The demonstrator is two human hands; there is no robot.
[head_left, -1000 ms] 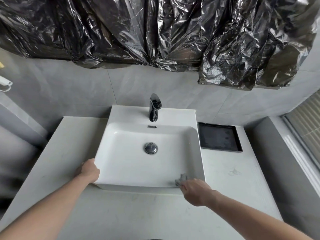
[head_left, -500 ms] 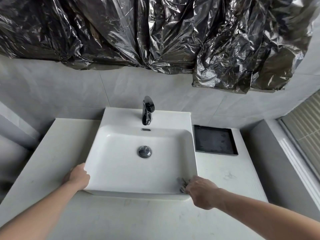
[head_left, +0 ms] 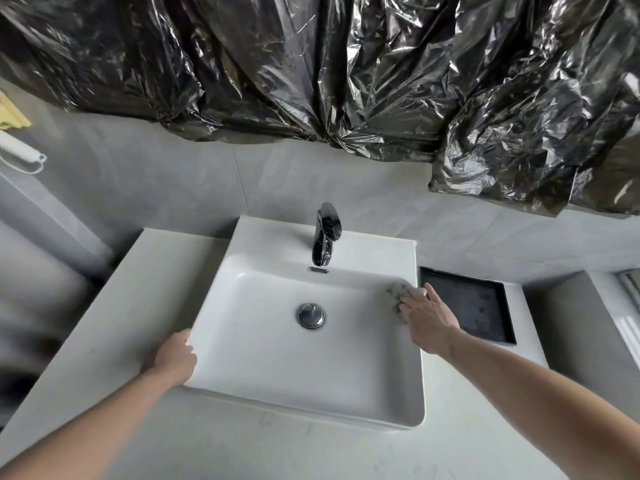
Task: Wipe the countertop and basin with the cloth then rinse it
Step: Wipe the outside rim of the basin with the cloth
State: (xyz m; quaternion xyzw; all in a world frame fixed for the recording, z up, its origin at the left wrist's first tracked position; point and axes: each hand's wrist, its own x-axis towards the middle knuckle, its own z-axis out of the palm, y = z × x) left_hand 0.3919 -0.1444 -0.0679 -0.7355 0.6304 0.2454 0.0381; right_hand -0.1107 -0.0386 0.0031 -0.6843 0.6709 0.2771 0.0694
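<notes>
In basin (head_left: 277, 358), right hand (head_left: 427, 315) pressing cloth (head_left: 398, 294)

The white basin (head_left: 277, 358) sits on the pale countertop (head_left: 242, 445), a black faucet (head_left: 325, 237) at its back rim and a chrome drain plug (head_left: 311, 315) in its floor. The right hand (head_left: 427, 318) presses a grey cloth (head_left: 398, 296) against the basin's inner right wall near the back corner. The left hand (head_left: 173, 358) grips the basin's front left corner, and a black tray (head_left: 467, 303) lies just right of the basin.
</notes>
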